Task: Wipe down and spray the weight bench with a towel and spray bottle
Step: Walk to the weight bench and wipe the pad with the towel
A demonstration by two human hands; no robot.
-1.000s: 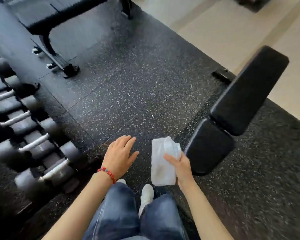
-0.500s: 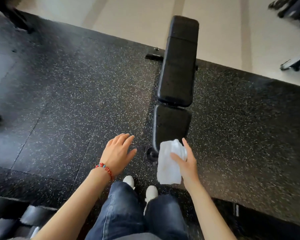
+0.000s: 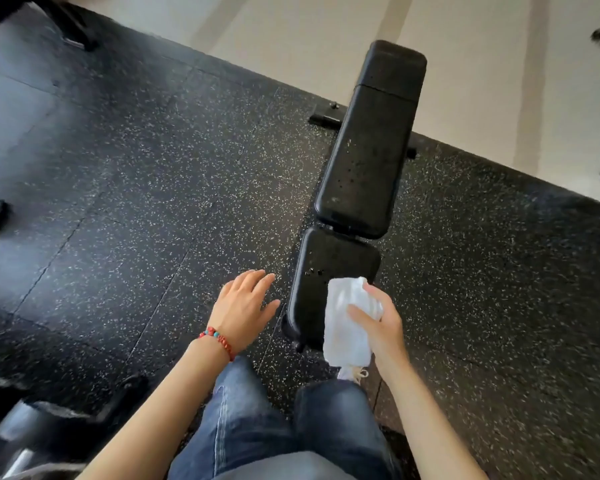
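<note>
Down at the bottom of the view, blue jeans (image 3: 243,424) and a pale shoe (image 3: 352,373) stand on the black speckled rubber floor (image 3: 136,209), right at the near end of the weight bench (image 3: 368,161). Right hand (image 3: 381,327) is up in front — thumb and fingers curled round a folded white towel (image 3: 347,323), which hangs down over the near corner of the seat pad (image 3: 323,271); whether the cloth touches the pad, I cannot tell. Left hand (image 3: 243,306) hovers just left of the seat, fingers straight and slightly spread, holding nothing, with a red beaded bracelet (image 3: 219,339) on the wrist. Off to the lower left, blurred dumbbells (image 3: 21,431) sit on the floor. Further out, the bench's long back pad (image 3: 371,147) runs away from the person, with small droplets or specks scattered over its black surface. Beyond it, a foot of the frame (image 3: 324,117) pokes out on the left — and past the mat's edge lies a pale smooth floor (image 3: 465,46).
</note>
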